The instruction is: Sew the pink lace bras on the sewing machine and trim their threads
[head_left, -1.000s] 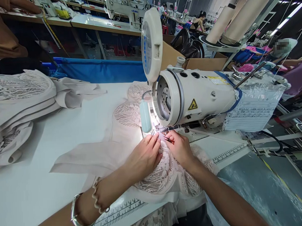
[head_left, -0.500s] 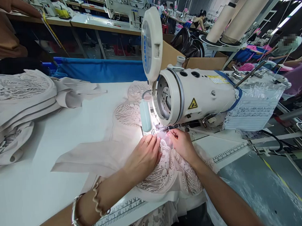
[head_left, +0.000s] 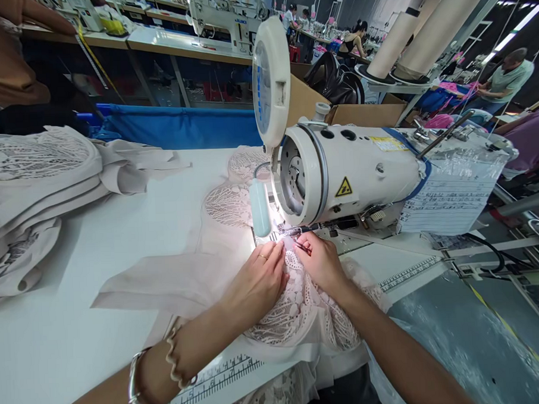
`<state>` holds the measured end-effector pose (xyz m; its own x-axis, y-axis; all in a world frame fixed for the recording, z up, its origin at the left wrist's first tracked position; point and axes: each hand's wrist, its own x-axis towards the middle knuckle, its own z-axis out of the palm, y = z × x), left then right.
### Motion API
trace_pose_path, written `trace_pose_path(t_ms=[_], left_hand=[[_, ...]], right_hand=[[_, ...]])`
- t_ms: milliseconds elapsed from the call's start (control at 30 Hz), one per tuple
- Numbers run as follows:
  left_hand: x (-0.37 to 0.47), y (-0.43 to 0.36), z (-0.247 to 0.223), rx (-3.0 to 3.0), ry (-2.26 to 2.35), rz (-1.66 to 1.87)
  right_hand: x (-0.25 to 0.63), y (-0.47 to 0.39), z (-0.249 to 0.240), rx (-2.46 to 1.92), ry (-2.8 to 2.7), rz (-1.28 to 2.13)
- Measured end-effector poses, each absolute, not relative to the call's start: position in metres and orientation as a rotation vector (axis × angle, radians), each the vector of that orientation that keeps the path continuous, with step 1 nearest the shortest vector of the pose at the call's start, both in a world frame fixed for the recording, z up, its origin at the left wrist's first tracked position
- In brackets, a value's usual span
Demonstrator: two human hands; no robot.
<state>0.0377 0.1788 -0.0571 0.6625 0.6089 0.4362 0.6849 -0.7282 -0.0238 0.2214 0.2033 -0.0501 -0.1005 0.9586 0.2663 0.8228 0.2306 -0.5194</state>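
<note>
Head view: the right hand (head_left: 322,265) is closed on a slender dark tool (head_left: 302,246), its tip pointing toward the left fingertips. The left hand (head_left: 257,280) rests on a pale lace garment (head_left: 296,302); whether it pinches the cloth cannot be told. The garment lies beneath and between both hands. Just beyond the grip stand a sewing machine (head_left: 361,168) and a light-blue lamp (head_left: 260,209); well left, stacked lace pieces (head_left: 41,194).

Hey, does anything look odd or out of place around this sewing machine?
On the sewing machine, the round cover stands swung up, exposing inner parts; that looks odd with the left hand and right hand close by. Nothing looks spilled.
</note>
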Motion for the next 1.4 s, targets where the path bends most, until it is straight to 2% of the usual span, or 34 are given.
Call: trace_pose_path(t_ms=[300,533,1167,1400], left_hand=[[0.041,0.181,-0.06,-2.743,-1.027,-0.745],[0.04,0.182,-0.059,-2.812,-1.127,-0.748],[0.039,0.184,-0.048,-2.838,-1.09,-0.759],[0.038,0.182,-0.052,-2.815,-1.125,-0.75]], right_hand=[[0.221,0.193,-0.06,-1.395,-2.313,-0.147],[0.219,0.192,-0.059,-1.317,-2.403,-0.272],[0.22,0.19,-0.058,-1.428,-2.412,-0.087],[0.222,0.195,-0.054,-1.615,-2.042,0.23]])
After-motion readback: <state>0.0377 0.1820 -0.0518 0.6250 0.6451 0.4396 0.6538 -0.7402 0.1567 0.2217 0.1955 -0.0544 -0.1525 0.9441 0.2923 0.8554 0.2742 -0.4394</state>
